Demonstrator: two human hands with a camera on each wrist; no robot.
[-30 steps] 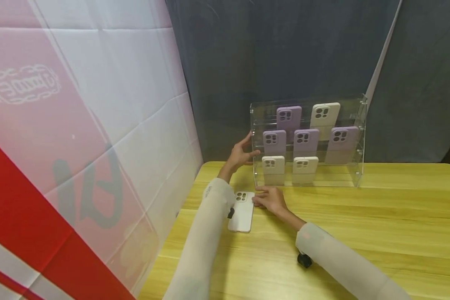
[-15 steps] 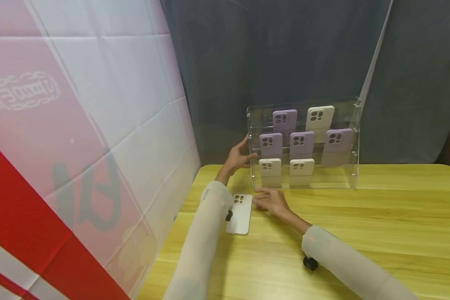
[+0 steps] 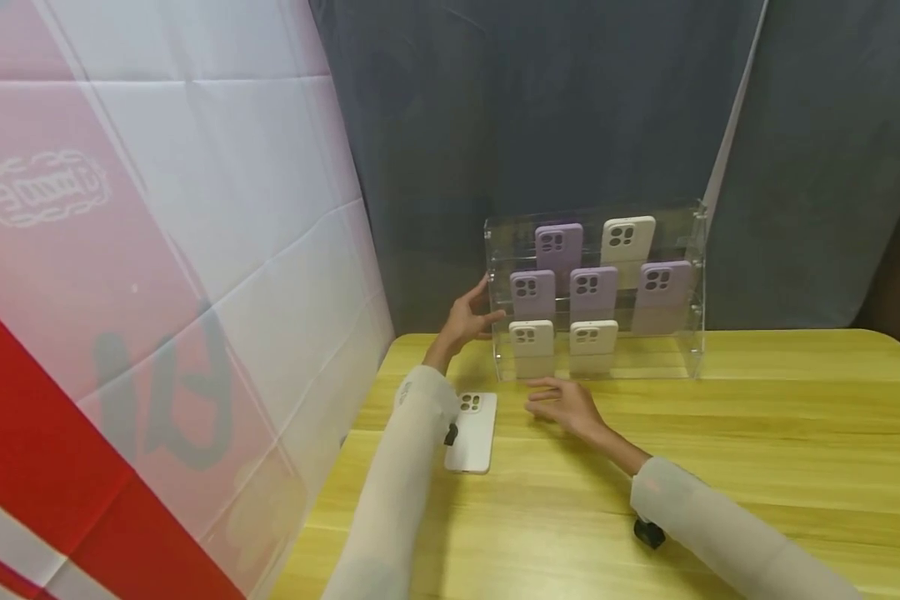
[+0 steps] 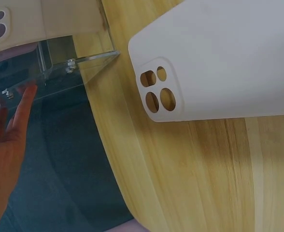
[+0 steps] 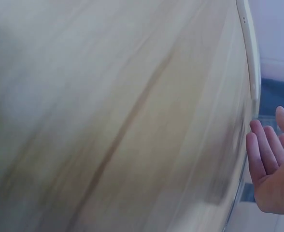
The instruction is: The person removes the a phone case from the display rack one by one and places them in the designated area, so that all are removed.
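Observation:
My left hand (image 3: 461,323) touches the left side of a clear acrylic display stand (image 3: 658,360), its fingers extended against the side panel in the left wrist view. Lying flat on the table beside my left cuff is a white phone case (image 3: 474,437), wood visible through its camera holes; the sleeve covers part of its left edge in the head view. My right hand (image 3: 570,407) hovers in front of the stand, fingers loosely extended and holding nothing, apart from the case. Purple and white phone cases stand in three tiers, including a purple case (image 3: 663,287) and a white case (image 3: 532,337).
A yellow wood-grain table (image 3: 780,450) extends to the right of the stand. A dark grey curtain (image 3: 592,108) hangs behind it. Along the left rises a pink, white and red printed cloth (image 3: 270,183).
My right hand has left the edge of the white case and moved right. The left hand stays at the stand. The whole head view has shifted slightly.

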